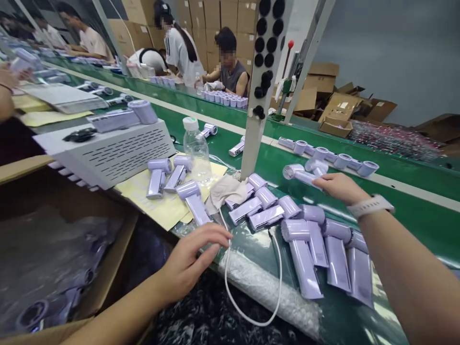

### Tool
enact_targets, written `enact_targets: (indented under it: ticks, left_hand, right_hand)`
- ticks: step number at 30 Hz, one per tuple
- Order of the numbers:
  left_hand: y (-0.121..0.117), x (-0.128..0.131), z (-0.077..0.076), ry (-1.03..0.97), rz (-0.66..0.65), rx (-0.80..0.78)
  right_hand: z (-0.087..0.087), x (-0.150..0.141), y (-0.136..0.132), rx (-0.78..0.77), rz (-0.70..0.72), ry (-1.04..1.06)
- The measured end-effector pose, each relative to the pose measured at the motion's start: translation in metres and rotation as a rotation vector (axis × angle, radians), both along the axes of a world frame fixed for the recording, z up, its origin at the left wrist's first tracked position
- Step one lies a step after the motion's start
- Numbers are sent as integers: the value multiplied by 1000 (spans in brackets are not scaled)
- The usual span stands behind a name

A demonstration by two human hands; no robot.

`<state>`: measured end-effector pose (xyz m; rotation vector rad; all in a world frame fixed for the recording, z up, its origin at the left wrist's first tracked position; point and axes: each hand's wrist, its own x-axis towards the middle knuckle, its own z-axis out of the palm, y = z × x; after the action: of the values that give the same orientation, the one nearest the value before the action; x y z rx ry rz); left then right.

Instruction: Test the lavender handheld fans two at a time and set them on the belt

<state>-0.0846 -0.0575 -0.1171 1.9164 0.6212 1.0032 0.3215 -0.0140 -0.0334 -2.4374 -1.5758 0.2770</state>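
My right hand grips the handle end of a lavender handheld fan, held above the green bench with its round head pointing left. Just behind it are other fans in a row along the white strip. My left hand reaches over the front edge of the bench, fingers stretched and thumb apart. Its fingertips are at a white cable, and I cannot tell if they touch. Close beyond them lies a fan on yellow paper. Between my hands, several more fans lie grouped on the bench.
A clear bottle and a crumpled cloth sit by the white post. On the left, a vented white box stands above an open carton. Bubble wrap lines the front edge. Several people work across the bench.
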Motion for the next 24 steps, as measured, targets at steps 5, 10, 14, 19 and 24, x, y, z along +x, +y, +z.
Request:
enact_targets:
  ticks: [5,10,14,19,24]
  left_hand:
    - [-11,65,3,-592,-296,-756]
    - [-9,77,1,-803,-121,-1055]
    - [-6,51,-6,-699,-97,-1099]
    - [-6,37,-3,-769,-104,-988]
    - [1,34,6,-868,-97,-930]
  right_hand:
    - [-3,-115,-85,274,406,82]
    - [-32,-191,-138,406,564,50]
    - [-50,-176,-120,319,424,45]
    - [-67,-169,-96,355,305,-44]
    - [-54,-184,-136,134,459,393]
